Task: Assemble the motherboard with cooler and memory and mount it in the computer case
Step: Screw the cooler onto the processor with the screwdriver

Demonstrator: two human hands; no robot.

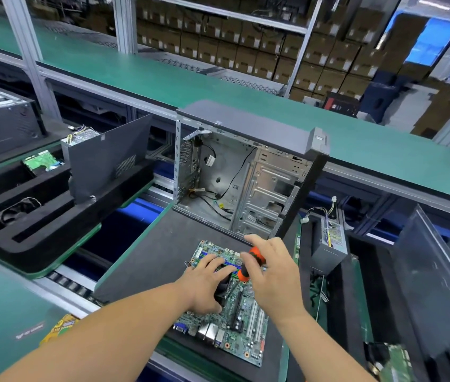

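A green motherboard (245,326) lies flat on a dark mat (157,260) in front of me. My left hand (204,282) rests with spread fingers on a black cooler (222,292) mounted on the board, covering most of it. My right hand (270,274) grips an orange and black screwdriver (250,264), its tip pointing down beside the cooler. Behind the board stands the open grey computer case (245,172), upright, with loose black cables inside.
A power supply (331,241) with coloured wires stands right of the mat. A black foam tray (25,216) on the left holds a fan, a hard drive (42,160) and a grey side panel (108,158). A green conveyor shelf (163,75) runs behind the case.
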